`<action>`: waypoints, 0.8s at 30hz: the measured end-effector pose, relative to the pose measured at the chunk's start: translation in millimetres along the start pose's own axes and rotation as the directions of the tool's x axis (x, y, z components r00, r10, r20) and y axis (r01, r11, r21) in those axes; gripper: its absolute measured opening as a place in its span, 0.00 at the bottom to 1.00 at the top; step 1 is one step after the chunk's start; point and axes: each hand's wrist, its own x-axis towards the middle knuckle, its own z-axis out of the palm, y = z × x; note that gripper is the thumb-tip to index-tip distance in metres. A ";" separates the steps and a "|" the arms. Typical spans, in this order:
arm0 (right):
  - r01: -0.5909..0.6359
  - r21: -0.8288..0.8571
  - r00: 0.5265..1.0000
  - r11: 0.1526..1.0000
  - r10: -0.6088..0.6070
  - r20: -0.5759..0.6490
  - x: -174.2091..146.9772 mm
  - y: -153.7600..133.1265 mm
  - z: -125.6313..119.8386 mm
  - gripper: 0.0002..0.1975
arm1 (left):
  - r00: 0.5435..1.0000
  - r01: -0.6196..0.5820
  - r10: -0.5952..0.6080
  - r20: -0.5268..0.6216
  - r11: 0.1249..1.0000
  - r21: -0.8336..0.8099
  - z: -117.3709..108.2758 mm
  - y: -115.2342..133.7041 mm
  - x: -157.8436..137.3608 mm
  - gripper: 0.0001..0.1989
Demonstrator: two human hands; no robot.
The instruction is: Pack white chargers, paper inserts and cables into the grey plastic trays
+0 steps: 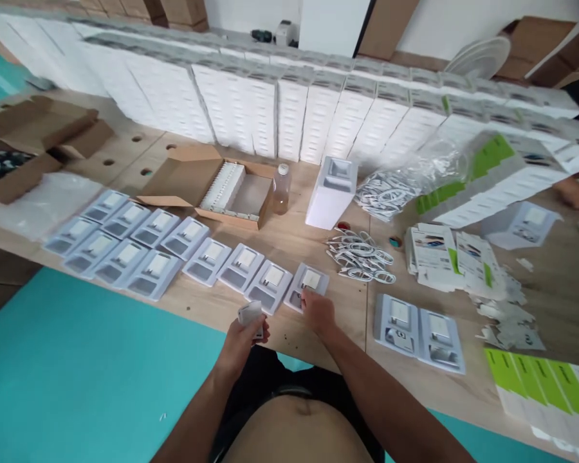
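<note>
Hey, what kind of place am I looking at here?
Probably a small packing workshop. White boxes are stacked in long rows along the wooden table, open plastic trays are lined up by the edge, and bundled white cables lie in a heap.

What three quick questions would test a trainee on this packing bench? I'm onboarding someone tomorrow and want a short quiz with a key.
1. True or false: the right hand rests on a white tray at the end of the row.
2. What does the left hand hold: (a) a coiled cable, (b) a small white item, (c) a bottle?
3. What lies in a loose pile right of the trays?

Key: 1 true. 2 b. 3 coiled white cables.
</note>
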 end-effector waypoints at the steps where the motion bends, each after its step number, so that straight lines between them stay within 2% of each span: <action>1: 0.011 -0.037 1.000 0.999 -0.011 0.002 -2.4 -2.7 -1.1 0.10 | 1.000 0.014 -0.014 0.018 1.000 -0.004 -7.1 7.2 0.7 0.18; 6: 0.159 -0.132 0.987 0.978 -0.158 0.018 -21.8 -11.4 -6.7 0.13 | 0.990 0.097 -0.089 0.106 0.993 -0.072 -26.2 32.3 7.2 0.20; 10: 0.209 -0.169 0.978 0.963 -0.205 0.039 -45.8 1.0 -3.2 0.15 | 0.975 0.177 -0.155 0.160 0.975 -0.133 -26.1 34.2 12.2 0.18; 15: 0.120 -0.219 0.993 0.968 -0.114 0.041 -80.4 53.7 -4.4 0.18 | 0.959 0.229 -0.202 0.201 0.966 -0.121 -14.9 26.4 12.6 0.15; 20: -0.004 -0.237 1.000 0.972 0.004 0.000 -107.8 112.8 -17.2 0.19 | 0.942 0.297 -0.261 0.212 0.941 -0.164 6.0 20.8 4.9 0.15; 22: -0.053 -0.218 0.998 0.974 0.045 -0.041 -116.2 127.2 -25.5 0.19 | 0.947 0.293 -0.269 0.175 0.947 -0.132 18.8 19.2 -0.9 0.14; 24: -0.096 -0.147 0.988 0.984 0.077 -0.133 -123.7 130.3 -34.9 0.20 | 0.954 0.266 -0.251 0.165 0.961 -0.078 33.8 18.1 -7.0 0.13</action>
